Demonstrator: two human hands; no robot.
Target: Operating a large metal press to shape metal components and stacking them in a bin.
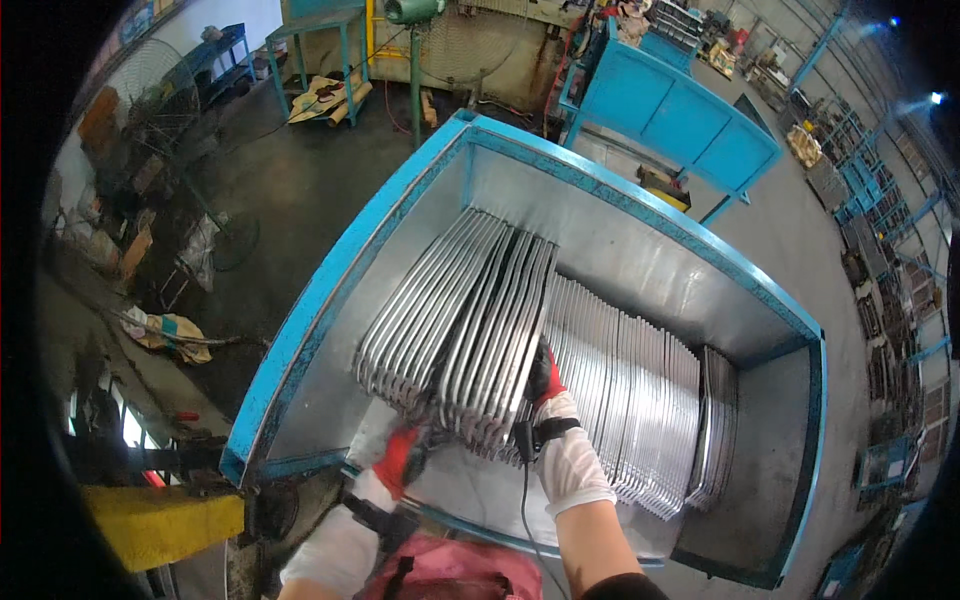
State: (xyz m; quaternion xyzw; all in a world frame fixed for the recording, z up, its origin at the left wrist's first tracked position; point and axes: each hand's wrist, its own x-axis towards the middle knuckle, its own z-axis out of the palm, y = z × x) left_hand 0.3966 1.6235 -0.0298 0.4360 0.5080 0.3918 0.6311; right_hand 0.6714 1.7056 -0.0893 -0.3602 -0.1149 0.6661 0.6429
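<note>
Seeing both gloved hands at a bundle of bent metal bars (pixel 440 310), centre frame, inside the blue-rimmed bin (pixel 315 300). Left hand (pixel 402 458) is at the bundle's lower end, blurred; right hand (pixel 550 378) is against its right side, fingers hidden. Can't tell whether either is gripping. Cable (pixel 526 505) dangles off the right wrist strap (pixel 552 431), lower centre. Yellow beam (pixel 165 525) sits lower left, just outside the bin corner. Second row of bars (pixel 630 390) blocks the right side, short stack (pixel 713 420) beyond it. Room's at the bin's right end, up to the wall. Further out: dark floor (pixel 285 190) upper left, table (pixel 352 75) behind; blue cart (pixel 670 115) upper right, near the far rim.
</note>
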